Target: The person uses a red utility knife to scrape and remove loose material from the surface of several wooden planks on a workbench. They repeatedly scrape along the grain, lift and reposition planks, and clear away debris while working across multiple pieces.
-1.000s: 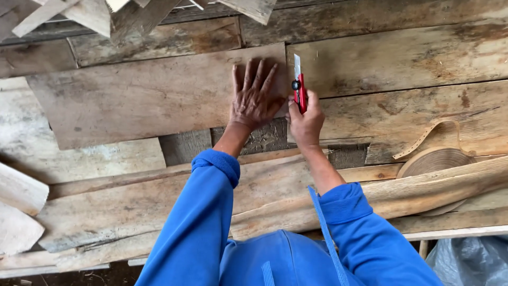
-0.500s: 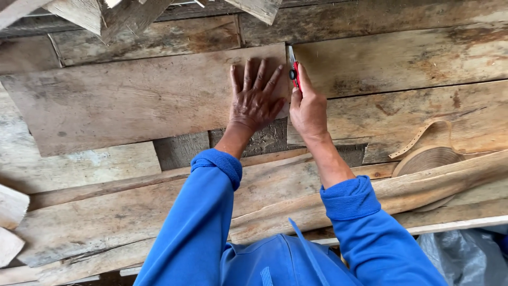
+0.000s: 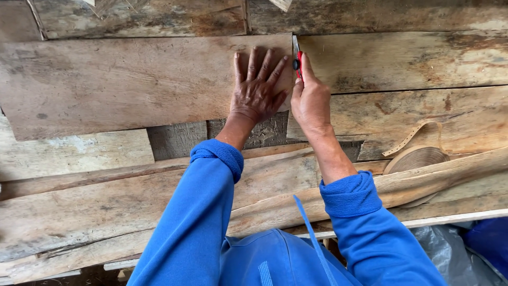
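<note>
While old planks lay side by side across the whole bench, a flat brown sheet [image 3: 132,79] rested on top of them at the left, its right edge ending near the middle of the view. At that right end the left hand [image 3: 257,90] lay palm down on the sheet, all 5 fingers spread and pressed flat against it. Just beside it, the right hand [image 3: 311,103] was closed around a red knife [image 3: 298,61], whose blade pointed away from the body and sat along the sheet's right edge; the blade tip could not be made out clearly. Both arms wore blue sleeves [image 3: 211,169]. Farther right, well apart from the hands, a coiled tan strap [image 3: 418,156] with a row of holes rested on the planks [image 3: 402,58].
</note>
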